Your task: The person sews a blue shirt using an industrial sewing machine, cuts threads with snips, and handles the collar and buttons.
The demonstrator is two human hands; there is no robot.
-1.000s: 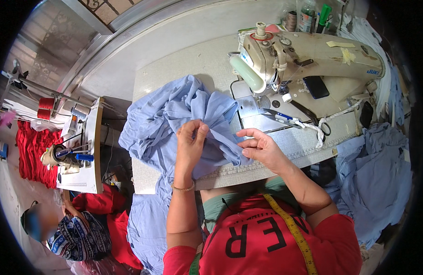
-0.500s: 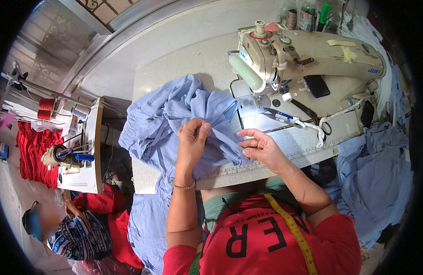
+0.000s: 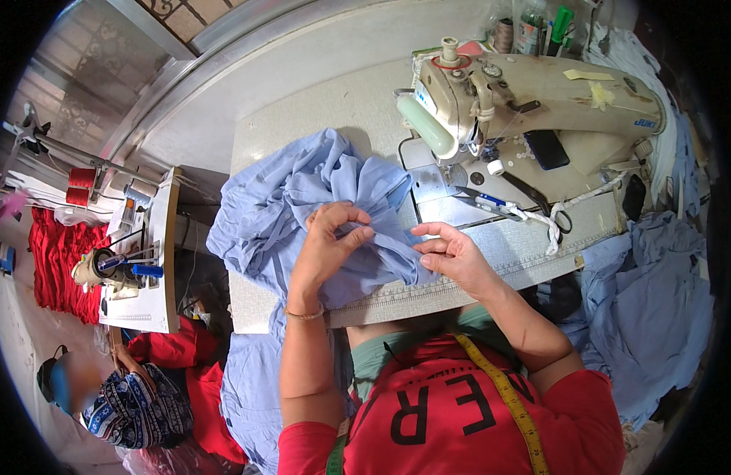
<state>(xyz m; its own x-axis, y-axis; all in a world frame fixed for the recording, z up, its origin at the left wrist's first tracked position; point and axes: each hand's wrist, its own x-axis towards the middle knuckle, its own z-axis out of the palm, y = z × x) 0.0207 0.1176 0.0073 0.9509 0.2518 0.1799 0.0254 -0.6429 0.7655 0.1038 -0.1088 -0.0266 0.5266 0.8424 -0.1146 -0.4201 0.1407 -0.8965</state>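
I see the light-blue garment (image 3: 274,202) heaped on the speckled grey sewing table (image 3: 274,119), to the left of the sewing machine (image 3: 531,91); its thin, soft cloth makes many deep folds, and one narrower flap runs toward the front edge. My left hand (image 3: 331,235) lies over the middle of the heap, its fingers curved, with a small gap between thumb and forefinger; I cannot tell whether the covered fingers pinch the cloth. My right hand (image 3: 459,260) is at the right end of the flap, thumb and forefinger bent and moderately apart, and whether the other fingers hold the fabric I also cannot tell. The machine has a rounded, cream-coloured metal body with worn stains, and a smooth pale-green cylinder (image 3: 427,127) is tilted at its head. On its bed I find a flat, black, glossy phone (image 3: 546,150), and near it a knotted white cord (image 3: 553,231). A printed measuring scale (image 3: 531,244) follows the table's front edge, near my right hand.
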